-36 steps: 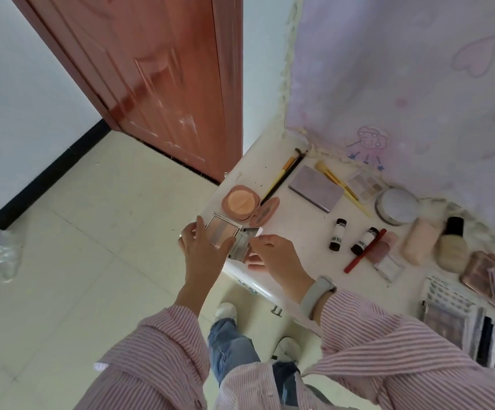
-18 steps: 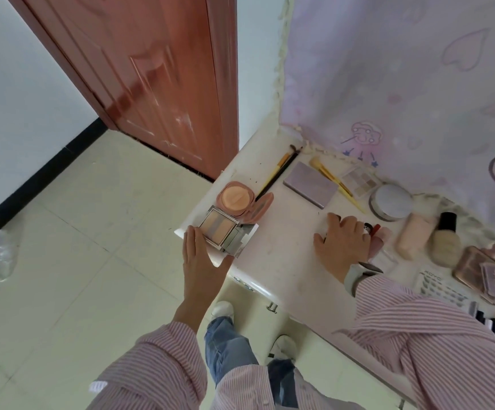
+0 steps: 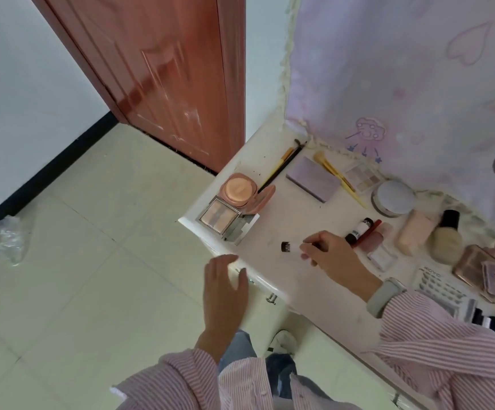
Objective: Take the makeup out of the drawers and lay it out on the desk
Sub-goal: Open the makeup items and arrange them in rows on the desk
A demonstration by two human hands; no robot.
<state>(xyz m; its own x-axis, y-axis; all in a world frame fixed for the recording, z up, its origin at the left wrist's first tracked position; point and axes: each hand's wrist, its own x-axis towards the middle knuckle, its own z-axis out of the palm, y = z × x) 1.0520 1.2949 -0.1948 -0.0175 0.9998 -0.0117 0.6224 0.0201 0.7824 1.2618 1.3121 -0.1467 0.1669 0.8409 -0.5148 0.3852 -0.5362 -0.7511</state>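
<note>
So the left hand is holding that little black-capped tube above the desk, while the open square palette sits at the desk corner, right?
Not quite: the head view shows the right hand holding the black-capped tube. The left hand holds nothing. The square palette does sit open at the desk corner.

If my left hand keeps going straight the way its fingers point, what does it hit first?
Probably the front edge of the white desk: your left hand, fingers straight, already sits at it. Beyond that edge the open square palette lies roughly in line, though depth is hard to judge.

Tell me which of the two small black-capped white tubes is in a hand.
The one nearer the desk's front edge: the right hand pinches it. The other tube lies untouched beside the red pencil.
</note>
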